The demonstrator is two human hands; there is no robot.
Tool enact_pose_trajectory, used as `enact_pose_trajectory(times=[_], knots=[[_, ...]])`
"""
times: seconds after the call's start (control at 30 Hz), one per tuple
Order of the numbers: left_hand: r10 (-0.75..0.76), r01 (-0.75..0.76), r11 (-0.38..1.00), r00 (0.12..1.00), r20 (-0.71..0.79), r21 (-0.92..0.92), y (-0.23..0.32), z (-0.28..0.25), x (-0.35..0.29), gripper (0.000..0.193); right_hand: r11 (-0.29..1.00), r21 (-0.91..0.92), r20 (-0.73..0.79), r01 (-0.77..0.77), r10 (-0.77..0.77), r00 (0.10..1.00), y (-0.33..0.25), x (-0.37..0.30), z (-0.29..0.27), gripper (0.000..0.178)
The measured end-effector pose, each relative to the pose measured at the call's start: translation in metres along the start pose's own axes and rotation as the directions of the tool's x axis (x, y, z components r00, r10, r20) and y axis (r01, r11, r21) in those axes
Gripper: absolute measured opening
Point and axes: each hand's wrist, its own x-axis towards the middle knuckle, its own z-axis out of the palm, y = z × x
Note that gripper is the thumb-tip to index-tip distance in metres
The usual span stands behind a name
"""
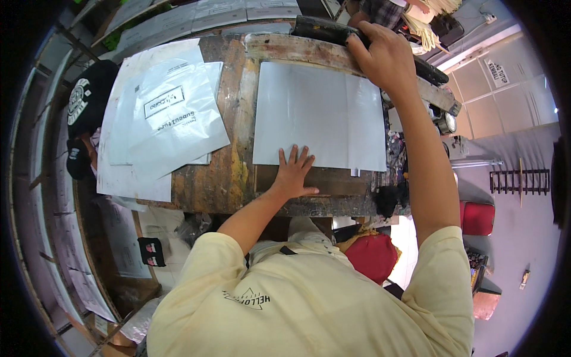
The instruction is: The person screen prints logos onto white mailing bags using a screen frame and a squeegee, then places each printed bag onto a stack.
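Note:
A smooth pale grey sheet [315,113], perhaps a flat plastic bag, lies on the paint-stained wooden table [229,128] in front of me. My left hand [291,175] is spread with fingers apart, its fingertips on the sheet's near edge. At the far side, my right hand [386,56] is closed round a long dark bar [324,31], which runs along a worn wooden beam [303,49]. The underside of that grip is hidden. To the left lie overlapping printed white plastic sheets [178,119] with black lettering.
Shelves with flat white sheets [65,226] line the left side, and more white sheets [220,16] lie beyond the table. Another person [383,11] is at the far right. A red-seated stool [372,256] stands close by me. A black cloth [389,199] lies at the table's near right.

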Motion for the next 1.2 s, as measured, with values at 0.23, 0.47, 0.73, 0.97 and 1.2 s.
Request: enact_pose_trajectory(times=[0.23,0.47,0.73,0.97,1.2], knots=[[-0.026,0.031,0.998,0.997,0.075,-0.059,-0.002,-0.023,0.004,0.110,0.999,0.006,-0.034,0.041,-0.041,0.999,-0.007,0.001,-0.006,0.047],[-0.423,0.085,0.713,0.843,-0.331,-0.696,-0.026,-0.102,-0.027,0.093,1.000,0.006,-0.050,-0.001,0.001,0.999,-0.008,-0.004,-0.004,0.055],[-0.538,-0.428,-0.616,0.842,-0.044,-0.661,-0.035,-0.279,-0.058,0.137,1.000,-0.007,0.000,0.015,-0.015,1.000,-0.022,-0.066,0.021,0.061],[-0.618,-0.111,-0.566,0.713,0.331,-0.817,-0.040,-0.118,-0.095,0.143,0.969,0.244,0.573,-0.037,-0.113,0.811,-0.023,-0.196,0.072,0.034],[-0.527,0.022,-0.737,0.607,0.595,-0.676,-0.063,-0.026,-0.087,0.129,0.945,0.301,0.594,-0.132,-0.077,0.801,-0.050,-0.287,0.130,0.034]])
